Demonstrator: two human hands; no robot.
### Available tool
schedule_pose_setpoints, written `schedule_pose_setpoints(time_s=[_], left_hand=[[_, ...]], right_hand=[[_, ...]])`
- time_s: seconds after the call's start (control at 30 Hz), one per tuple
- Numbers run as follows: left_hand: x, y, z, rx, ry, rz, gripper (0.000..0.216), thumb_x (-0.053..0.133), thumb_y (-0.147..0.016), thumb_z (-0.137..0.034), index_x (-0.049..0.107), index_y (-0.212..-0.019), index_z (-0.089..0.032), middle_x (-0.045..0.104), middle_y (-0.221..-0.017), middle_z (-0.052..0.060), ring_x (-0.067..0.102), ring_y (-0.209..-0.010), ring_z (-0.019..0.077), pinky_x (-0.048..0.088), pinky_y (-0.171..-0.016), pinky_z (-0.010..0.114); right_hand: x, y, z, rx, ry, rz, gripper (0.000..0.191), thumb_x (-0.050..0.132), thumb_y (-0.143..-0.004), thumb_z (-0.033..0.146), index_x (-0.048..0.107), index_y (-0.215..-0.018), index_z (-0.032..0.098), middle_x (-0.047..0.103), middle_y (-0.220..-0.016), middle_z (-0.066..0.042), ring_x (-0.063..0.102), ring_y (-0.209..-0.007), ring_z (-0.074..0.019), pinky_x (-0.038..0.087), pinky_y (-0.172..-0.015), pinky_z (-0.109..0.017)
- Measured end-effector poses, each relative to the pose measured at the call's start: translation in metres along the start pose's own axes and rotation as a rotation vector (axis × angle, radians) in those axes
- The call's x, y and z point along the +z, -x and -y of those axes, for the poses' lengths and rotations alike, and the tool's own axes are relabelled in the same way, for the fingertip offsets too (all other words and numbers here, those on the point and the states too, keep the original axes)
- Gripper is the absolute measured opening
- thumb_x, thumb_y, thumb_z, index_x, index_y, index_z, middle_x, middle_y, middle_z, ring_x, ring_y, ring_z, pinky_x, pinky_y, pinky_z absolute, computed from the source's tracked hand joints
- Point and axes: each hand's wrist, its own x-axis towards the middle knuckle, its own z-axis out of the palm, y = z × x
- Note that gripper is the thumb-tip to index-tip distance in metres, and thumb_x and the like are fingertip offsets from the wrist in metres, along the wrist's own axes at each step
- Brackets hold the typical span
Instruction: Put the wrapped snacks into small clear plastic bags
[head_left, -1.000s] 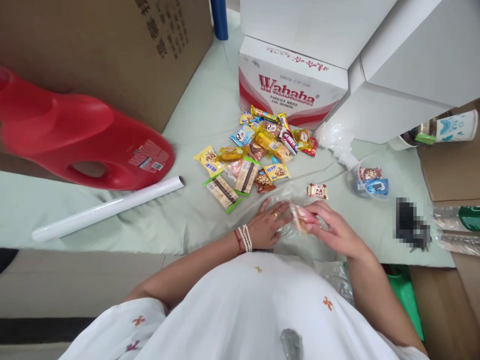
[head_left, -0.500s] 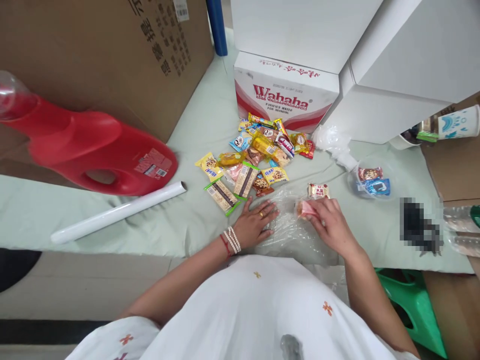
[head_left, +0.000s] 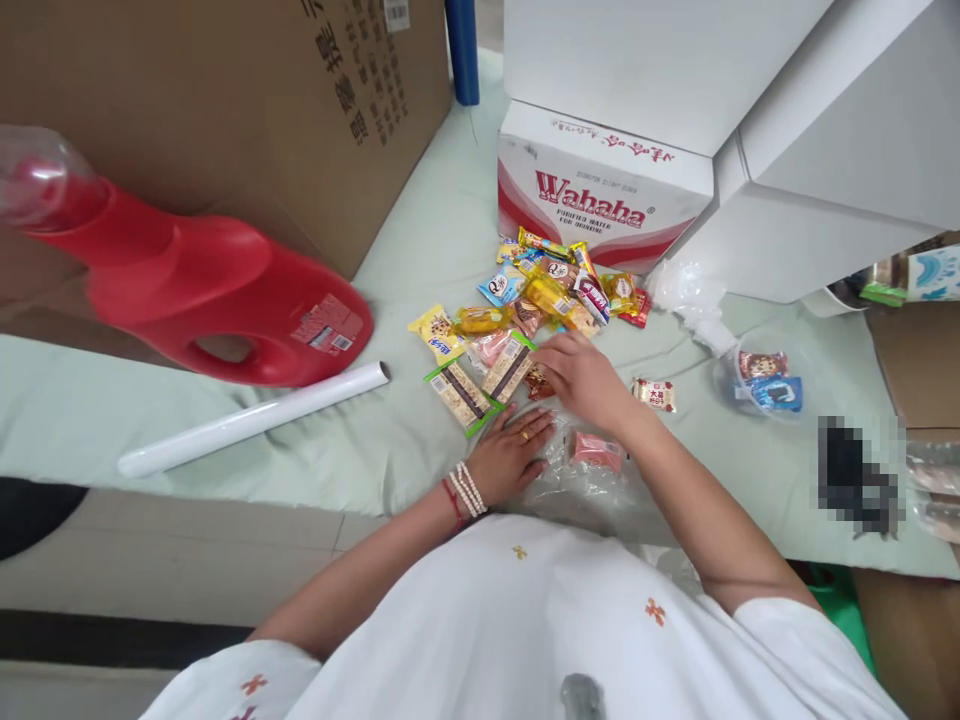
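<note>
My left hand lies flat with fingers spread on a clear plastic bag, just below the snack pile. On the bag rests a pink wrapped snack, untouched by either hand. My right hand reaches over the right edge of the pile, its fingers curled down; whatever is under them is hidden. Beside its fingertips lie a green-ended snack bar and a brown packet. Another green-ended bar is nearer my left hand. A cream-coloured packet sits right of my right wrist.
Behind the pile stands a Wahaha water box. A red detergent bottle and a white tube lie at left, near a large cardboard box. To the right, a clear plastic cup holds two packets.
My right hand has released the pink snack onto the bag and moved up and left to the pile, now covering a yellow packet. My left hand stays on the bag. The view has shifted slightly.
</note>
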Motion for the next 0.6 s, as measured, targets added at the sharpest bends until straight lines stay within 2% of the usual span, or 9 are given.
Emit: schedule_pose_setpoints(time_s=[0.07,0.17,0.27,0.33,0.47,0.6], left_hand=[[0.002,-0.001,0.0,-0.005,0.002,-0.01,0.054,0.053,-0.102,-0.036,0.049,-0.152,-0.019,0.05,-0.161,0.011,0.042,-0.152,0.0257,0.018,-0.13,0.053],[0.004,-0.001,0.001,-0.007,0.009,-0.022,0.052,0.05,-0.103,-0.038,0.05,-0.152,-0.02,0.05,-0.161,0.01,0.043,-0.152,0.0247,0.018,-0.13,0.053],[0.006,-0.001,0.002,-0.004,0.02,-0.031,0.051,0.048,-0.104,-0.039,0.05,-0.152,-0.021,0.049,-0.162,0.01,0.042,-0.153,0.0241,0.017,-0.131,0.054],[0.006,-0.001,0.002,-0.005,0.027,-0.027,0.052,0.048,-0.104,-0.039,0.049,-0.153,-0.021,0.049,-0.162,0.01,0.041,-0.153,0.024,0.017,-0.131,0.054],[0.005,-0.002,0.001,-0.015,0.036,-0.025,0.052,0.05,-0.103,-0.04,0.051,-0.152,-0.022,0.049,-0.162,0.01,0.042,-0.153,0.0247,0.017,-0.13,0.054],[0.002,-0.002,0.0,-0.024,0.028,-0.023,0.051,0.049,-0.104,-0.04,0.051,-0.152,-0.022,0.048,-0.163,0.009,0.041,-0.153,0.0243,0.017,-0.131,0.054]], right_hand=[[0.01,-0.044,0.01,-0.014,0.106,0.07,0.035,0.039,-0.107,0.021,0.071,-0.122,0.019,0.067,-0.125,-0.014,0.052,-0.125,-0.0285,0.047,-0.101,-0.039],[0.021,-0.092,0.018,0.114,0.231,0.202,0.038,0.039,-0.103,0.012,0.068,-0.128,0.015,0.063,-0.133,-0.019,0.055,-0.124,-0.03,0.049,-0.097,-0.04],[0.021,-0.111,0.016,0.192,0.25,0.303,0.036,0.045,-0.098,0.01,0.073,-0.121,0.01,0.066,-0.129,-0.023,0.06,-0.118,-0.0312,0.05,-0.095,-0.04],[0.019,-0.111,0.011,0.188,0.243,0.31,0.034,0.049,-0.096,0.012,0.076,-0.116,0.01,0.069,-0.124,-0.022,0.06,-0.118,-0.0321,0.049,-0.096,-0.04],[0.019,-0.096,0.001,0.107,0.229,0.177,0.032,0.049,-0.098,0.018,0.078,-0.11,0.014,0.068,-0.128,-0.018,0.055,-0.119,-0.0321,0.044,-0.099,-0.043],[0.004,-0.061,-0.016,0.075,0.176,-0.106,0.034,0.044,-0.104,0.028,0.076,-0.114,0.017,0.069,-0.122,-0.014,0.051,-0.116,-0.0305,0.039,-0.102,-0.045]])
